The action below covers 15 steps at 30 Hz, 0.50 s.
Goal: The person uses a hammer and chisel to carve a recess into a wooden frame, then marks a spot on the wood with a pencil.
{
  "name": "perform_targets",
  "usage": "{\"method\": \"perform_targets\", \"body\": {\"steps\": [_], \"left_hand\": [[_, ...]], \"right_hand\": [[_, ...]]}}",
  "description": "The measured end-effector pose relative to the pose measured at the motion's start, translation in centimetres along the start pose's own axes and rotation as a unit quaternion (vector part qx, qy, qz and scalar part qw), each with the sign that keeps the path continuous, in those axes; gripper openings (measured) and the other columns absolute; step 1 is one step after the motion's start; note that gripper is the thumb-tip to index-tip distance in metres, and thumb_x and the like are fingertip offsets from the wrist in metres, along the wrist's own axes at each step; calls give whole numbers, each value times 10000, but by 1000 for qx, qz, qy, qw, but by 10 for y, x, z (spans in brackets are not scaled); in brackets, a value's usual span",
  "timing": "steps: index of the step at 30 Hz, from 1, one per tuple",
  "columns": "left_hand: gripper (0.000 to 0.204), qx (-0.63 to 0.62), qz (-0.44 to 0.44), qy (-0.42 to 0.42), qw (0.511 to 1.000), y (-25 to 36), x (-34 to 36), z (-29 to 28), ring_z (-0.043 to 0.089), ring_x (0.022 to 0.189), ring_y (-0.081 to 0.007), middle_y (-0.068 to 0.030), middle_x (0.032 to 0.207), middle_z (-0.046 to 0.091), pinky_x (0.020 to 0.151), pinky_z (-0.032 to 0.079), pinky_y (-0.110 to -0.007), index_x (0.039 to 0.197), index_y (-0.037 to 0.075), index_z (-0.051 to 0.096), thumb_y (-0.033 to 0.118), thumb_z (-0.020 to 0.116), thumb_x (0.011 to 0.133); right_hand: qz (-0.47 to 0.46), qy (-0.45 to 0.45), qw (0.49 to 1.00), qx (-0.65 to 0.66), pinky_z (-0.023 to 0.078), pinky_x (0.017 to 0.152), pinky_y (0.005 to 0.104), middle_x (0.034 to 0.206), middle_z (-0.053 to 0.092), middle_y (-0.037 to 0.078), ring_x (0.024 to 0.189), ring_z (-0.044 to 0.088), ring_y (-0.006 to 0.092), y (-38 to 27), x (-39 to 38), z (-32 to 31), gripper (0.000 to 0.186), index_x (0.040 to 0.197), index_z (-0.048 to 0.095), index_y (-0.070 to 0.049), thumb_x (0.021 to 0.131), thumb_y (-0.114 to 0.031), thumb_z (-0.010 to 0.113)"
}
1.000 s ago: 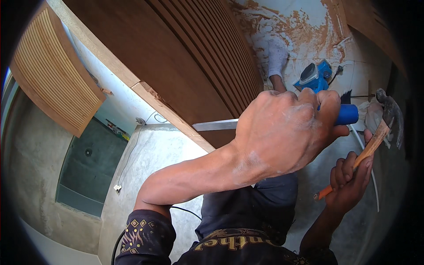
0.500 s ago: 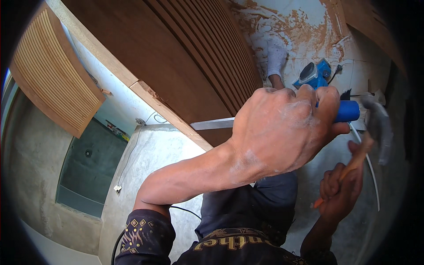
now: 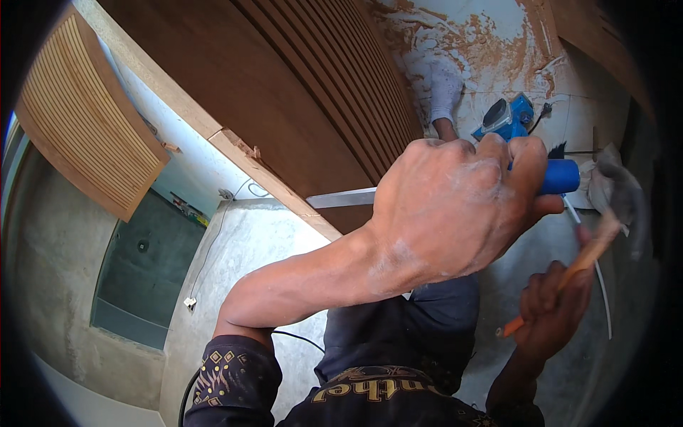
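Left hand [image 3: 455,210] wrapped tight round the chisel [image 3: 343,198], blade tip at the edge of the grooved wooden panel [image 3: 313,107], blue handle poking out past the fist! A blue power tool [image 3: 500,127] sits on the floor [image 3: 578,117] beyond, and at far right, the right hand [image 3: 553,307] grips the hammer [image 3: 587,255] by its handle, its head blurred near the chisel's end.

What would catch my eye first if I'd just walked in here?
Probably the left hand, large in the middle, gripping a blue-handled chisel whose blade tip is at the edge of a brown slatted wood panel. At lower right, the right hand holds a hammer, its head blurred. Toward the upper right, a blue power tool lies on the floor.
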<state>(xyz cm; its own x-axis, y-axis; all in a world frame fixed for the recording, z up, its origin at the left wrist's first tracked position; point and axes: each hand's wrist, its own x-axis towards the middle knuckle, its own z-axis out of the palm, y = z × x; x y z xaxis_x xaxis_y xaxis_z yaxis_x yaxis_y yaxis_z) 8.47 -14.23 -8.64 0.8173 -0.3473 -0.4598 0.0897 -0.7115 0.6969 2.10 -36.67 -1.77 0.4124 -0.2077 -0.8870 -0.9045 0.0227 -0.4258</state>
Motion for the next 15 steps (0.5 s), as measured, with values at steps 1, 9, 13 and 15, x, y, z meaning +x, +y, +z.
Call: {"method": "perform_targets", "body": {"steps": [1,9,13,15], "left_hand": [[469,8,2,5,1000,0,1,0,667,513,-280,-122,686,636,410,512,-399,944,32,533,489,556,1047],[466,5,0,-3,1000,0,1,-4,665,511,-282,-117,678,630,410,513,-408,952,36,544,492,564,1042],[465,-18,-2,-8,1000,1,0,-2,663,513,-282,-116,679,633,416,515,-408,950,40,549,496,567,1039],[465,-5,-1,4,1000,3,-2,-2,664,516,-282,-119,684,637,418,515,-407,946,40,548,494,568,1039]], "right_hand": [[-1,-16,1000,-10,193,380,203,594,364,-64,433,260,-4,2,1,-4,827,1535,330,78,1051,-551,560],[9,-41,999,20,266,368,223,623,405,-42,424,284,14,-5,1,-6,815,1532,334,105,1063,-527,547],[-2,58,988,143,232,369,208,642,414,-51,423,264,11,-16,2,10,783,1550,311,54,1071,-523,537],[15,-2,997,77,226,373,205,631,390,-55,426,255,8,7,-4,-4,760,1562,295,48,1088,-509,504]]}}
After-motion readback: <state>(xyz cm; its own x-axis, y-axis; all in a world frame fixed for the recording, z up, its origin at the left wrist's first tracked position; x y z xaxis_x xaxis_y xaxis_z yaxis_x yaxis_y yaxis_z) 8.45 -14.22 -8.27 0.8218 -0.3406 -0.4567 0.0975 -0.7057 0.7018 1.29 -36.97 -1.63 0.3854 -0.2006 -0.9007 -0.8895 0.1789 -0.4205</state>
